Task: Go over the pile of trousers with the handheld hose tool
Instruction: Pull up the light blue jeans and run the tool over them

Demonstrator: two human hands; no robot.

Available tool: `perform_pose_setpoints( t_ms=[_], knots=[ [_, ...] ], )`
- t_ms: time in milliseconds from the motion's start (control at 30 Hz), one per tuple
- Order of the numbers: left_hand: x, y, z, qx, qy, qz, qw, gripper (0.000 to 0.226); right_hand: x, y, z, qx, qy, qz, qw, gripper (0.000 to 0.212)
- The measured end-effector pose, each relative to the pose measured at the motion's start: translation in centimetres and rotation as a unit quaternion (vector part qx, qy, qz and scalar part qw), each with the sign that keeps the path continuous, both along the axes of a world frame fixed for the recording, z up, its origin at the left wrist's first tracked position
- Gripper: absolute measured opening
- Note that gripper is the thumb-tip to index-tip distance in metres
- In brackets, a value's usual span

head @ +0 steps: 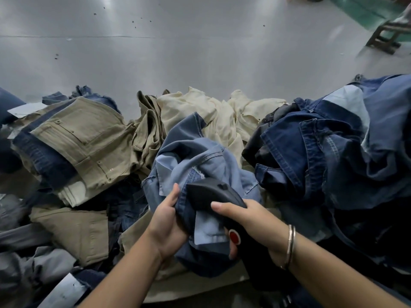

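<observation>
Front and centre of the head view, we've got a blue pair of trousers [189, 156] bunched up on the heap, inside-out seams showing. Our left hand [168, 221] grips a fold of its darker denim edge, thumb on top, fingers curled under the cloth. Our right hand [246, 221] is wrapped around the black handheld tool [213, 194]; its nose lies against the blue fabric just right of the left thumb. A red round button [234, 236] shows on the tool body below the right thumb. We can't see a hose from this angle. Silver bangle [290, 245] sits on the right wrist.

Pile of trousers [222, 121] spreads across the whole width:
- khaki pair [89, 138] folded at left, resting on dark denim
- cream pairs [200, 112] behind the blue one
- dark indigo jeans [322, 152] stacked high at right
- grey ones [33, 263] at lower left, partly blurred

Beyond the pile: grey shiny floor [178, 52]. Green strip [360, 10] and a stool leg frame [384, 38] at top right, blurred
</observation>
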State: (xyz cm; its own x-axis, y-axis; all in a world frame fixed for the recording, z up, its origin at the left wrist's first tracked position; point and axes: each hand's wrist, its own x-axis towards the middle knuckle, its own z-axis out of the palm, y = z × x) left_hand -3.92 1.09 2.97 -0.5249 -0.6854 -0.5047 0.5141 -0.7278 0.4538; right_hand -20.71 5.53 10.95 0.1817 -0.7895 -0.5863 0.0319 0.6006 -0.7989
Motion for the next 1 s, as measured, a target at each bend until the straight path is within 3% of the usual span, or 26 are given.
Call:
perform_pose_setpoints(
  t_ms=[367, 600, 733, 833, 1000],
  knots=[
    [0.6, 1.0, 0.0, -0.007, -0.061, 0.004, 0.998, 0.050, -0.3, -4.7, -1.7, 0.050, 0.006, -0.096, 0.994, 0.036],
    [0.7, 1.1, 0.1, -0.016, -0.073, 0.022, 0.997, 0.042, -4.9, -6.8, -0.9, 0.019, 0.032, -0.247, 0.968, 0.051],
    [-0.1, 0.7, 0.3, -0.008, -0.054, 0.027, 0.998, 0.045, -5.0, -3.2, 0.5, -0.002, 0.063, -0.148, 0.987, 0.040],
    [-0.9, 0.7, 0.3, -0.008, -0.035, 0.033, 0.999, 0.049, -2.0, 0.0, -0.1, 0.014, 0.025, -0.069, 0.997, 0.032],
    [-1.2, 1.0, -0.2, 0.000, -0.020, 0.008, 1.000, 0.052, -1.1, 0.1, -1.9, 0.000, 0.071, -0.077, 0.994, 0.022]
  ],
)
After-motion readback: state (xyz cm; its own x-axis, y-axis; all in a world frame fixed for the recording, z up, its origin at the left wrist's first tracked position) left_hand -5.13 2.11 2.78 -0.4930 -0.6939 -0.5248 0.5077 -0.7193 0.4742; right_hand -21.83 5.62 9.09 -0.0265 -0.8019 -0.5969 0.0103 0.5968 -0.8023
